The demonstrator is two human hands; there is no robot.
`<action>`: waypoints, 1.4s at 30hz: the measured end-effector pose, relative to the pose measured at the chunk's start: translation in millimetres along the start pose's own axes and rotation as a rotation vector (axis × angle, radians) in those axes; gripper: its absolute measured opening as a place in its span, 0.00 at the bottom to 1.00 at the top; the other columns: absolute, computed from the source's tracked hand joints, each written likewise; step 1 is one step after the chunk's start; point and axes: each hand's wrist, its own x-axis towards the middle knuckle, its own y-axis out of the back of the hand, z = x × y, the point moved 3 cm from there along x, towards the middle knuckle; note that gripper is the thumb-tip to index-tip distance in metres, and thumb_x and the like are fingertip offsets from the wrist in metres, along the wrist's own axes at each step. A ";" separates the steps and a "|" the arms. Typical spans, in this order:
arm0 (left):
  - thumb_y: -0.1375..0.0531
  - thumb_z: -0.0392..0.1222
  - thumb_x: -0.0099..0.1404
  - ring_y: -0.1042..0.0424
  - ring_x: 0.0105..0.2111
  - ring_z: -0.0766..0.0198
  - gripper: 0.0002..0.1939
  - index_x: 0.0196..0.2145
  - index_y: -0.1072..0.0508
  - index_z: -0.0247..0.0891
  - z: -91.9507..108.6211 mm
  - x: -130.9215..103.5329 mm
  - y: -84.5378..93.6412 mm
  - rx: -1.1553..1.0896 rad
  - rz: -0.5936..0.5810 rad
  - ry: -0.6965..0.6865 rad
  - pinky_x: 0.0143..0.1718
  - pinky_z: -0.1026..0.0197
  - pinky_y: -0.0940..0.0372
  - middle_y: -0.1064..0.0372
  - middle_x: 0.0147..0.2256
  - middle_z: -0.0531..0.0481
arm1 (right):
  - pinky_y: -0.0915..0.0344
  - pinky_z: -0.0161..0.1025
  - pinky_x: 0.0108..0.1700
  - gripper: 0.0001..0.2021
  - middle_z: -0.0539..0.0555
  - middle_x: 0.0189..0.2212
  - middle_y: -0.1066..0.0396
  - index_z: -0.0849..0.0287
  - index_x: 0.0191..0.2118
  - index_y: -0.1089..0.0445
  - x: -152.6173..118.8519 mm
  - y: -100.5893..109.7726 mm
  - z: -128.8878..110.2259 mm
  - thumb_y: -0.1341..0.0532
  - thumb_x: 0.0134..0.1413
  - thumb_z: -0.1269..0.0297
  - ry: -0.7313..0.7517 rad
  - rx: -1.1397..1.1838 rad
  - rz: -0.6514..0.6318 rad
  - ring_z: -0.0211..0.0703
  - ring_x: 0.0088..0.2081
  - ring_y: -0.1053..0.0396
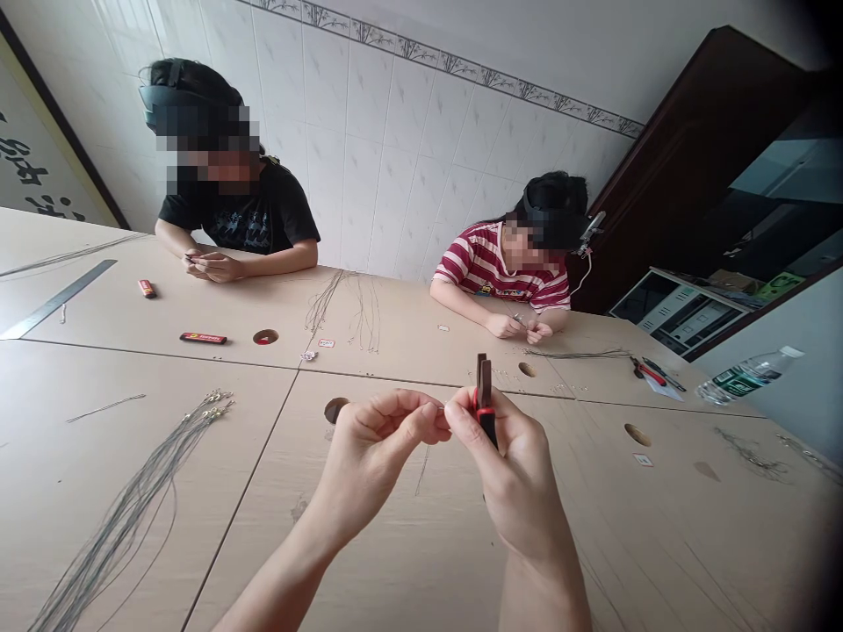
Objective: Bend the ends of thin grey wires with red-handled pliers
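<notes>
My left hand [378, 443] is closed in a pinch, its thumb and forefinger on a thin grey wire [422, 471] whose loose end hangs below the fingers. Tucked in the palm of my right hand [517, 461] are pliers [485, 395] with red-and-black handles, their dark jaws pointing up. The thumb and forefinger of that hand meet the left fingertips at a tiny piece, too small to make out. Both hands are above the table's middle. To the left lies a bundle of long wires [141, 491] with small metal fittings at its upper end.
Across the table [369, 562], two people [241, 215] [500, 263] work with their hands. Wires [329, 298], a steel ruler [66, 297], a dark red box cutter [204, 338], a lighter [146, 288], red-handled pliers [649, 372] and a lying water bottle [747, 377] rest on it. The tabletop has round holes.
</notes>
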 end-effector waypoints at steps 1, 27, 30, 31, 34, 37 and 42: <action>0.38 0.38 0.66 0.26 0.31 0.71 0.09 0.28 0.21 0.37 -0.1 0.1 -0.1 0.000 0.001 0.002 0.36 0.72 0.30 0.24 0.27 0.54 | 0.40 0.32 0.32 0.12 0.46 0.25 0.35 0.56 0.29 0.35 -0.1 0.1 0.1 0.41 0.64 0.58 0.000 0.002 0.001 0.34 0.29 0.39; 0.37 0.39 0.65 0.27 0.30 0.71 0.09 0.27 0.21 0.38 0.4 1.7 -1.3 0.002 0.002 -0.004 0.35 0.72 0.31 0.24 0.26 0.54 | 0.43 0.33 0.30 0.12 0.46 0.24 0.36 0.56 0.29 0.35 0.1 -0.7 -1.7 0.42 0.64 0.58 -0.001 -0.007 0.000 0.35 0.28 0.40; 0.37 0.39 0.65 0.27 0.30 0.71 0.09 0.28 0.21 0.38 0.9 2.2 -1.3 0.006 0.003 -0.003 0.36 0.71 0.30 0.24 0.26 0.54 | 0.43 0.33 0.30 0.12 0.46 0.25 0.36 0.56 0.29 0.35 -0.2 -0.9 -1.0 0.42 0.64 0.58 -0.003 -0.010 -0.003 0.35 0.28 0.40; 0.37 0.39 0.65 0.27 0.30 0.71 0.09 0.28 0.21 0.38 1.2 2.2 -1.2 0.004 0.005 -0.003 0.36 0.71 0.30 0.25 0.26 0.54 | 0.43 0.33 0.30 0.12 0.46 0.25 0.36 0.56 0.30 0.35 -0.2 -0.8 -0.6 0.42 0.64 0.58 -0.006 -0.011 -0.004 0.35 0.28 0.40; 0.37 0.39 0.65 0.28 0.29 0.70 0.09 0.27 0.21 0.37 1.6 1.8 -0.9 -0.002 0.011 -0.007 0.35 0.71 0.30 0.25 0.26 0.54 | 0.43 0.33 0.30 0.12 0.46 0.25 0.37 0.56 0.29 0.35 0.0 -0.2 0.3 0.42 0.64 0.58 -0.012 -0.013 -0.008 0.35 0.29 0.40; 0.37 0.39 0.65 0.28 0.29 0.70 0.09 0.27 0.21 0.37 1.2 0.9 -0.7 0.007 0.017 -0.005 0.35 0.70 0.30 0.25 0.26 0.53 | 0.44 0.34 0.29 0.12 0.47 0.25 0.37 0.56 0.29 0.35 0.5 0.3 0.4 0.42 0.64 0.57 -0.017 -0.014 -0.009 0.36 0.29 0.39; 0.37 0.39 0.65 0.28 0.29 0.69 0.09 0.27 0.22 0.37 1.6 1.0 -0.7 0.034 0.019 -0.001 0.36 0.69 0.30 0.26 0.25 0.53 | 0.44 0.34 0.29 0.12 0.48 0.25 0.36 0.57 0.30 0.35 0.1 -0.3 -0.9 0.42 0.63 0.57 -0.019 -0.018 -0.010 0.37 0.29 0.39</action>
